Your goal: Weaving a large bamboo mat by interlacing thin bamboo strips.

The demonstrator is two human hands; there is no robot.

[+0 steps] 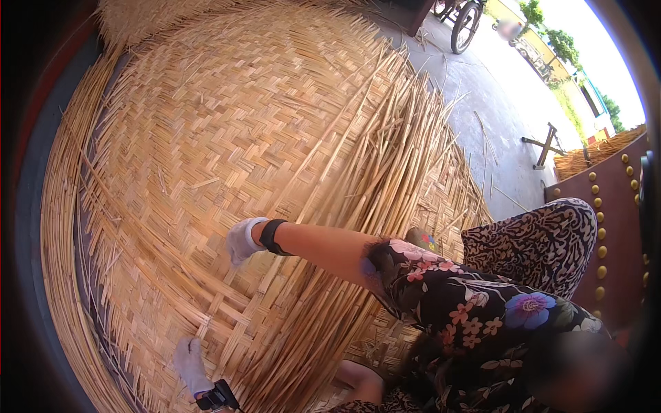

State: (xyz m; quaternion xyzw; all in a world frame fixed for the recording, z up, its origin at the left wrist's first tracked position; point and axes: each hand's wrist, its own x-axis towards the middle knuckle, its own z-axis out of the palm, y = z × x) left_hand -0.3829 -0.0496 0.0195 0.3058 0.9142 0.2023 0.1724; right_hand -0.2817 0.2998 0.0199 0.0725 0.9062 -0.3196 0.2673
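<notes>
A large woven reed mat [227, 131] spreads beneath my hands. My right hand [245, 241], in a pale glove with a black band at the wrist, reaches down to the weave, its fingers drawn together; what lies in them is hidden. Lower and to the left, my left hand [190, 365], gloved likewise, is closed at the end of a split reed strip [213, 310] on the mat. A black device [219, 396] is strapped at that wrist. Long loose reed strips [323, 320] run in a thick bunch across the weave, beneath my right forearm.
My patterned trouser knee [537, 241] and floral sleeve fill the right side. A bundle of long reeds [58, 261] curves along the left edge. Past the mat are grey floor [489, 117], a small stand [545, 146], a bicycle wheel [466, 27] and a brown studded door [606, 206].
</notes>
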